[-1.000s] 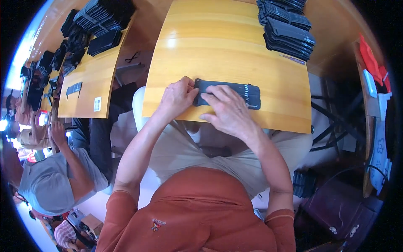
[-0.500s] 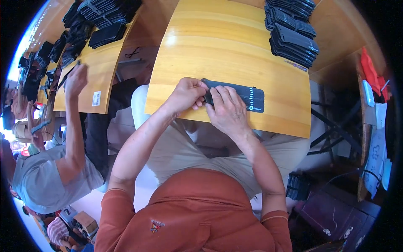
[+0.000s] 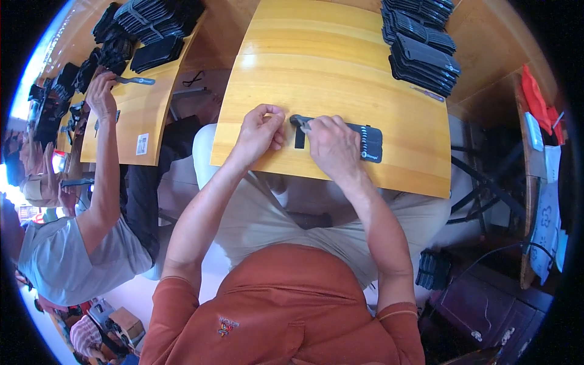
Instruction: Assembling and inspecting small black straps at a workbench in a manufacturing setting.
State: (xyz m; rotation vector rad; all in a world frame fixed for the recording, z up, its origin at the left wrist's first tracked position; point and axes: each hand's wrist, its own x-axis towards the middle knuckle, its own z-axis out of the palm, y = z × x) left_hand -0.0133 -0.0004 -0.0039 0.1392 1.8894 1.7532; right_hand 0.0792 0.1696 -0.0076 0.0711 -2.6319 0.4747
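A flat black fabric pouch [image 3: 373, 137] with a row of light marks lies near the front edge of the wooden table [image 3: 274, 73]. My right hand [image 3: 336, 146] covers its middle, fingers bent and closed on its left part. A short dark strap [image 3: 300, 139] sticks out at that end, pointing toward me. Just left of the pouch, apart from it, my left hand [image 3: 261, 129] hovers with thumb and fingers curled together. Whether anything small is inside that hand is hidden.
Stacks of folded black pouches [image 3: 424, 61] stand at the table's far right, with a purple pen-like tool [image 3: 429, 93] beside them. At another table [image 3: 131, 131] on the left, a co-worker's hand [image 3: 102, 97] holds a dark strap [image 3: 135, 80]. More black stacks [image 3: 155, 24] lie there.
My left hand has drawn left, away from the pouch. My right hand has gone from lying flattened on it to bent fingers, and the strap now shows. The co-worker's hand has moved up.
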